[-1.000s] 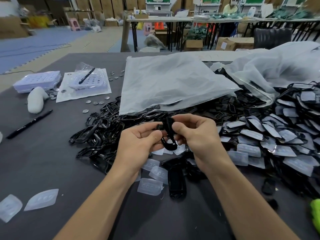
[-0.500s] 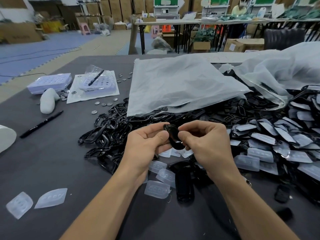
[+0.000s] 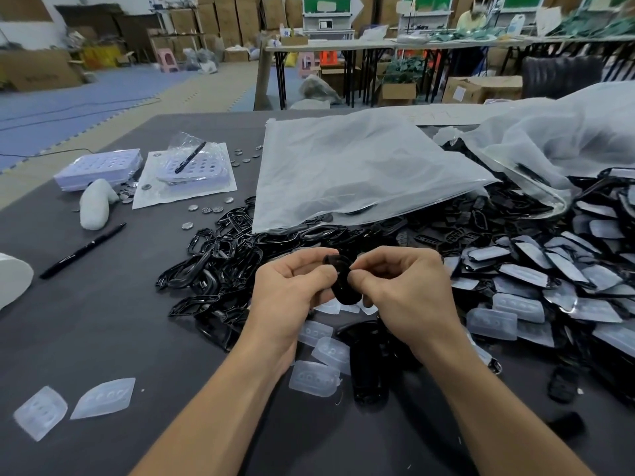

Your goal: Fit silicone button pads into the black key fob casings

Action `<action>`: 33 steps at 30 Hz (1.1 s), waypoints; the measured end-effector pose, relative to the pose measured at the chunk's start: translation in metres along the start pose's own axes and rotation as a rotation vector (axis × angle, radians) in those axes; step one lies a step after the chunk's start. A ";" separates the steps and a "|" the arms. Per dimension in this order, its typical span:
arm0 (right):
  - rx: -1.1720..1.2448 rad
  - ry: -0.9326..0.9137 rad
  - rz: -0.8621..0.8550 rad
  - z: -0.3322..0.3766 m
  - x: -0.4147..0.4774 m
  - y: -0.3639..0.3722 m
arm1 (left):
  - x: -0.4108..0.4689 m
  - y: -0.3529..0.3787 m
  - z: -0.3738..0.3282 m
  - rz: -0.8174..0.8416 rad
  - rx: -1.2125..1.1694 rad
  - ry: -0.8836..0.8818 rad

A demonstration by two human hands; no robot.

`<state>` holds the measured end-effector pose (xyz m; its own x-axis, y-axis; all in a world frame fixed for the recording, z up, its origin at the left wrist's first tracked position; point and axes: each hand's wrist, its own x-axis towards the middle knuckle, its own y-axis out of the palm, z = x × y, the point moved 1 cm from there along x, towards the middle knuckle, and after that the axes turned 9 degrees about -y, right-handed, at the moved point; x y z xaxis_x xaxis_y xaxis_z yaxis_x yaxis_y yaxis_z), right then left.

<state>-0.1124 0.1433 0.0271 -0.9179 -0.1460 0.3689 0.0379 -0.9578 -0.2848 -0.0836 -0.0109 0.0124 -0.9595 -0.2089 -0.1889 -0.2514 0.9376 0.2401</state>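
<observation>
Both hands meet above the middle of the dark bench (image 3: pixel 103 321). The left hand (image 3: pixel 292 293) and the right hand (image 3: pixel 405 297) each have a closed grip on one black key fob casing (image 3: pixel 345 293). Thumbs and curled fingers pinch it from either side, so it is held clear of the bench between them (whether a pad already sits inside it cannot be told). Just below the hands, at six o'clock, loose silicone button pads (image 3: pixel 314 377) lie flat beside a second casing (image 3: pixel 369 369) on the bench. Two more pads (image 3: pixel 103 396) lie well apart at eight o'clock. At ten o'clock of the hands is a tangle of black frames (image 3: pixel 220 255). At three o'clock is a heap of casings (image 3: pixel 549 286) with pale pads facing up. A translucent plastic bag (image 3: pixel 350 170) lies at twelve o'clock, its near edge over the black parts. A black pen (image 3: pixel 82 250) lies at nine o'clock, with coin cells (image 3: pixel 206 209) beyond it.
</observation>
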 end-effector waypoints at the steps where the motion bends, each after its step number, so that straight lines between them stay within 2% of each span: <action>1: -0.003 0.006 0.005 0.000 0.000 0.000 | 0.000 0.000 0.000 0.001 0.009 0.003; 8: -0.214 -0.099 -0.084 0.003 -0.006 0.007 | 0.000 0.001 -0.002 -0.076 0.056 0.050; 12: -0.181 -0.110 0.028 0.002 -0.007 0.013 | 0.001 -0.001 -0.003 -0.070 0.002 0.049; 15: -0.157 -0.120 0.008 0.001 -0.006 0.012 | 0.000 0.002 0.001 -0.144 0.187 0.153; 17: -0.148 -0.129 -0.037 0.001 -0.007 0.011 | -0.001 0.003 0.001 -0.132 0.256 0.194; 20: -0.122 -0.132 -0.044 0.001 -0.007 0.009 | -0.002 0.002 -0.002 -0.135 0.214 0.196; 23: 0.023 -0.051 0.081 0.002 -0.005 0.009 | -0.001 -0.003 -0.004 -0.187 0.179 0.206; 25: 0.016 -0.044 0.049 0.002 -0.005 0.010 | -0.002 -0.002 -0.003 -0.196 0.177 0.195; 28: -0.141 -0.161 -0.109 0.003 -0.009 0.010 | -0.006 0.002 0.003 -0.292 0.346 0.211; 29: -0.193 -0.221 -0.153 0.005 -0.010 0.009 | -0.009 0.005 0.003 -0.302 0.335 0.187; 33: -0.402 -0.491 -0.196 0.006 -0.013 0.008 | -0.015 0.018 0.000 -0.106 -0.032 -0.059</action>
<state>-0.0976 0.1362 0.0257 -0.6030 -0.1655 0.7804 -0.3486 -0.8252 -0.4444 -0.0731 0.0088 0.0194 -0.9184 -0.2893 -0.2699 -0.3563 0.9014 0.2462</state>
